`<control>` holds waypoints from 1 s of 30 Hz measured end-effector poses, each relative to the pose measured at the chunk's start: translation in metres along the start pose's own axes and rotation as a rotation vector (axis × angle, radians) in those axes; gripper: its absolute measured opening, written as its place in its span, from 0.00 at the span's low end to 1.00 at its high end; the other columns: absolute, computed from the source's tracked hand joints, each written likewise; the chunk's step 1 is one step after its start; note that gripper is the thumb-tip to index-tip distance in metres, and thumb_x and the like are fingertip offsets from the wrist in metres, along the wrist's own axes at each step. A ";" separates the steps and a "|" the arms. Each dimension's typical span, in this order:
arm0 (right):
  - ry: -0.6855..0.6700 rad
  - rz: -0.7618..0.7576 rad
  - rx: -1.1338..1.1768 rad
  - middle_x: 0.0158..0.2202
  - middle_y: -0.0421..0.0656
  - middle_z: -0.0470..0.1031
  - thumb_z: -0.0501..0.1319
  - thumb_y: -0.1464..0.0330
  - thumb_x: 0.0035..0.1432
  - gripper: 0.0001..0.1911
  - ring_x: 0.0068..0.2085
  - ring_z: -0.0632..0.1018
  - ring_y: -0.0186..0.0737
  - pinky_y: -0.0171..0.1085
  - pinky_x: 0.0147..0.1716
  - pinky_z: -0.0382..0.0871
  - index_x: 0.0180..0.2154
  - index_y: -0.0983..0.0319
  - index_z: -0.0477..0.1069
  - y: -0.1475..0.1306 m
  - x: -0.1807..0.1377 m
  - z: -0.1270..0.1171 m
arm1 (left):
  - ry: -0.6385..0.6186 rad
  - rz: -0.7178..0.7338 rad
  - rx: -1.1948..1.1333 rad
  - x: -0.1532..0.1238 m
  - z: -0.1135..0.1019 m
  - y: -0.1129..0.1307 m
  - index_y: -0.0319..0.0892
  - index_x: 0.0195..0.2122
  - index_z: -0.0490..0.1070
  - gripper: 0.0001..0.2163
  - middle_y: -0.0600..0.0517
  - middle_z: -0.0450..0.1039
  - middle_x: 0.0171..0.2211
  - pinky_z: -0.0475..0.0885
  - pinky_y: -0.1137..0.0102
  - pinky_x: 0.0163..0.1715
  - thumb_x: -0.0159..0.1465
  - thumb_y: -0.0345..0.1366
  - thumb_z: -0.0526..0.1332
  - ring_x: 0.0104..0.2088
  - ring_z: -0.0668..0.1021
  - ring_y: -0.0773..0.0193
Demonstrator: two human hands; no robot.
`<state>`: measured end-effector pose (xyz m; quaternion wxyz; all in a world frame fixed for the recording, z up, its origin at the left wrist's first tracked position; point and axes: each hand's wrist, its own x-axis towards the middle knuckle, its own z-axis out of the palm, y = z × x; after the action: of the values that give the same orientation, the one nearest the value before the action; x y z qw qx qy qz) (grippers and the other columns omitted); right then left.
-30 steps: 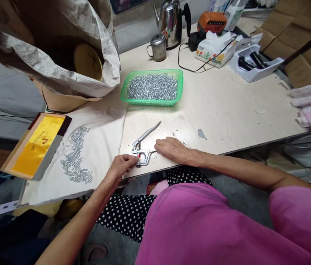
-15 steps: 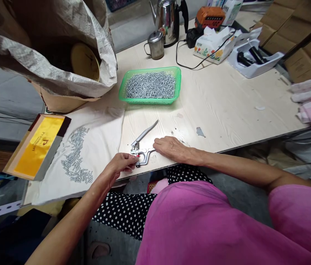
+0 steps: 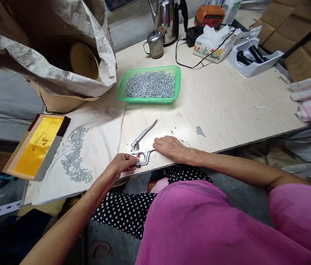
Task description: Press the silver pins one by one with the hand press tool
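Note:
A metal hand press tool lies near the front edge of the pale wooden table, one long handle pointing up and back. My left hand is pinched at the tool's jaw, where a small red part shows; what the fingertips hold is too small to name. My right hand rests palm down on the tool's lower handle, fingers closed over it. A scatter of small metal pieces lies on a white cloth to the left.
A green tray full of metal pieces sits behind the tool. A large woven sack stands at back left, a yellow box at the left edge. Kettle, metal cup, tissue pack and cardboard line the back.
Both hands stay at the tool in the same pose. The view has shifted slightly, nothing else has moved.

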<state>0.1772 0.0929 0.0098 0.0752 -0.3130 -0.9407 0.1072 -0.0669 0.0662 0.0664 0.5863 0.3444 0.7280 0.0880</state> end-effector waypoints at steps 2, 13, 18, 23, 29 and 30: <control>0.007 0.004 0.028 0.43 0.48 0.75 0.54 0.72 0.72 0.07 0.40 0.71 0.43 0.41 0.37 0.60 0.43 0.62 0.71 0.002 -0.001 -0.003 | -0.012 -0.002 0.018 0.001 0.000 -0.001 0.38 0.22 0.76 0.14 0.52 0.73 0.18 0.69 0.70 0.26 0.43 0.40 0.77 0.23 0.73 0.66; -0.026 -0.029 0.053 0.67 0.63 0.61 0.73 0.45 0.50 0.50 0.67 0.58 0.67 0.63 0.62 0.55 0.64 0.66 0.61 0.037 0.019 -0.019 | -0.040 0.022 0.041 -0.005 0.006 -0.011 0.40 0.20 0.73 0.14 0.54 0.70 0.18 0.66 0.72 0.25 0.43 0.42 0.75 0.21 0.69 0.69; -0.026 -0.035 0.037 0.56 0.58 0.70 0.74 0.44 0.46 0.50 0.56 0.69 0.60 0.56 0.56 0.61 0.60 0.67 0.65 0.035 0.026 -0.025 | -0.028 0.025 0.032 -0.005 0.009 -0.011 0.40 0.20 0.74 0.11 0.53 0.70 0.18 0.64 0.72 0.24 0.45 0.39 0.74 0.21 0.68 0.69; -0.076 -0.005 -0.001 0.50 0.55 0.72 0.73 0.49 0.53 0.34 0.50 0.70 0.56 0.50 0.49 0.63 0.50 0.67 0.72 0.026 0.024 -0.031 | 0.003 0.059 0.094 -0.009 0.007 -0.018 0.40 0.21 0.74 0.12 0.52 0.70 0.19 0.65 0.71 0.25 0.52 0.40 0.72 0.21 0.69 0.67; -0.066 0.005 0.020 0.48 0.53 0.72 0.70 0.55 0.61 0.23 0.48 0.69 0.50 0.46 0.46 0.63 0.45 0.67 0.72 0.017 0.014 -0.029 | 0.466 0.695 0.665 -0.013 0.020 -0.022 0.42 0.38 0.79 0.10 0.44 0.77 0.39 0.74 0.61 0.40 0.63 0.44 0.68 0.41 0.78 0.52; -0.058 0.007 0.021 0.48 0.54 0.71 0.70 0.55 0.61 0.23 0.48 0.69 0.50 0.46 0.46 0.64 0.45 0.68 0.72 0.017 0.013 -0.028 | 0.473 0.825 0.731 -0.010 0.025 -0.019 0.42 0.46 0.78 0.13 0.43 0.77 0.47 0.74 0.58 0.47 0.64 0.43 0.67 0.48 0.77 0.49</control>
<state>0.1822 0.1180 0.0337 0.0507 -0.3124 -0.9402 0.1263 -0.0509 0.0392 0.0571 0.1692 0.7490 0.6280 0.1263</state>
